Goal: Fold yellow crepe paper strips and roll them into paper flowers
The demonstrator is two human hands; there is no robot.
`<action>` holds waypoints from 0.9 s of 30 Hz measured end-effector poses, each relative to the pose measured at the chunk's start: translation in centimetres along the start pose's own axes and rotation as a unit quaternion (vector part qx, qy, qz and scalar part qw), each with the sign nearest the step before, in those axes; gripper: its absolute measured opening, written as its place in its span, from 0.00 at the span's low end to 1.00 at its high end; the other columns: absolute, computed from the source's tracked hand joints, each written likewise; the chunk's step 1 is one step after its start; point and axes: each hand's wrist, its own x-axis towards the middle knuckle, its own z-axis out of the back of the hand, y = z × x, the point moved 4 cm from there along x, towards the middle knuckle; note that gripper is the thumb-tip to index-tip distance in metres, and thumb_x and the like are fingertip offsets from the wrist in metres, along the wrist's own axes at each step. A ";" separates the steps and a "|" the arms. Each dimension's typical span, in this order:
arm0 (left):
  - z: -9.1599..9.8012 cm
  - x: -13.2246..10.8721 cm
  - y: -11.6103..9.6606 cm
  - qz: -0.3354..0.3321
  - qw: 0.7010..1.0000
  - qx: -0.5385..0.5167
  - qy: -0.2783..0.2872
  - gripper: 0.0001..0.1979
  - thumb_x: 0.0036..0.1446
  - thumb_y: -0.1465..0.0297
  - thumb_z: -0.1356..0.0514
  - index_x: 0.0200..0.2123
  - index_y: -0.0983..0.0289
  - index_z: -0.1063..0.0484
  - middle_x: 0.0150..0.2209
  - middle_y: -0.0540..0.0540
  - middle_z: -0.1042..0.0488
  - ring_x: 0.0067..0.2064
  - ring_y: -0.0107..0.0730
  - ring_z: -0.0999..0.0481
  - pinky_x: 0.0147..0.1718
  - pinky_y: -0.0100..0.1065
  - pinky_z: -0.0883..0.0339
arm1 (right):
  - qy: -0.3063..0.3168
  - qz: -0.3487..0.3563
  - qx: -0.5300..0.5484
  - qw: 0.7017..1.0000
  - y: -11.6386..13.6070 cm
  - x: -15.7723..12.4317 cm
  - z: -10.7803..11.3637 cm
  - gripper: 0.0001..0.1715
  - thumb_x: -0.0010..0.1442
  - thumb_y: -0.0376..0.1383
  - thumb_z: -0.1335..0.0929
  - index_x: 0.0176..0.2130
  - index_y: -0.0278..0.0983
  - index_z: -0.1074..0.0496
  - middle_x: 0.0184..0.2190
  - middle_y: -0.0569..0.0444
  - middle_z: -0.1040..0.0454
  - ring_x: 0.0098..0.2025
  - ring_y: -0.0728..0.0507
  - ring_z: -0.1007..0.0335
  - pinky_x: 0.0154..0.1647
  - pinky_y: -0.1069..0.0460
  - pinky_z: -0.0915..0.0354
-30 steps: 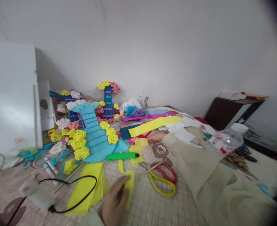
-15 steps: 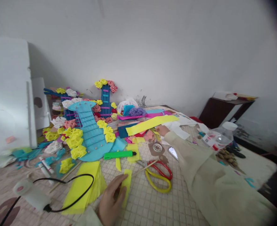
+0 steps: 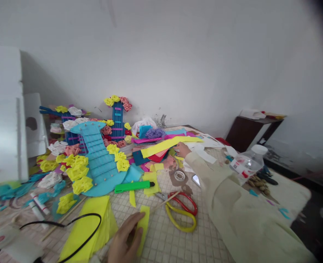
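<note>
My left hand (image 3: pixel 127 237) is curled with a narrow yellow paper strip (image 3: pixel 143 228) between thumb and fingers, low over the tiled tabletop. Stretched forward, my right hand (image 3: pixel 182 150) has its fingers bent at the edge of a pile of coloured paper, just below a long yellow strip (image 3: pixel 169 146). Its fingertips are small and partly hidden, so what they grip is unclear. Red and pink paper (image 3: pixel 159 156) shows beside it. Scissors (image 3: pixel 182 212) with red and yellow handles lie between the hands, a thin wooden stick (image 3: pixel 165 202) across them. Left of my left hand are yellow sheets (image 3: pixel 88 226).
A green box cutter (image 3: pixel 132 186), a tape roll (image 3: pixel 179 176) and a phone (image 3: pixel 196 180) lie mid-table. A glue gun (image 3: pixel 16 243) with a black cord is at left. Blue boards with paper flowers (image 3: pixel 98 157) stand behind. A plastic bottle (image 3: pixel 247 162) is at right.
The view has shifted slightly, so most things sit further left. More red and pink paper shows under the long yellow strip near my right hand. My left hand still holds its strip.
</note>
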 end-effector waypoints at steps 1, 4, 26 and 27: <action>0.0 0.0 -0.1 -0.003 1.000 0.002 0.002 0.14 0.51 0.72 0.45 0.43 0.62 0.30 0.42 0.56 0.26 0.44 0.34 0.27 0.42 0.30 0.31 | -0.001 -0.002 0.002 1.000 0.2 -0.3 -0.1 0.17 0.58 0.38 0.39 0.47 0.34 0.37 0.46 0.49 0.36 0.44 0.45 0.36 0.42 0.45 0.37; 0.1 0.2 -0.3 -0.012 1.000 0.008 0.001 0.13 0.52 0.72 0.45 0.42 0.62 0.30 0.42 0.56 0.26 0.44 0.34 0.27 0.43 0.31 0.31 | -0.002 -0.014 0.028 1.000 0.8 -0.9 -0.2 0.16 0.58 0.38 0.38 0.46 0.34 0.37 0.46 0.48 0.36 0.44 0.44 0.36 0.43 0.45 0.37; -0.1 0.3 -1.6 -0.041 0.998 0.038 0.012 0.12 0.51 0.72 0.46 0.40 0.61 0.29 0.39 0.56 0.24 0.41 0.34 0.25 0.39 0.32 0.29 | 0.105 0.031 0.467 0.878 4.5 -5.8 3.8 0.14 0.55 0.39 0.36 0.37 0.31 0.34 0.29 0.50 0.27 0.28 0.50 0.29 0.33 0.54 0.33; 0.0 0.3 -1.7 -0.041 0.998 0.040 0.015 0.12 0.51 0.72 0.46 0.40 0.61 0.29 0.39 0.56 0.24 0.41 0.34 0.25 0.39 0.33 0.29 | 0.108 0.029 0.450 0.886 5.0 -5.8 3.4 0.14 0.56 0.39 0.37 0.38 0.31 0.34 0.29 0.50 0.27 0.28 0.50 0.29 0.32 0.54 0.33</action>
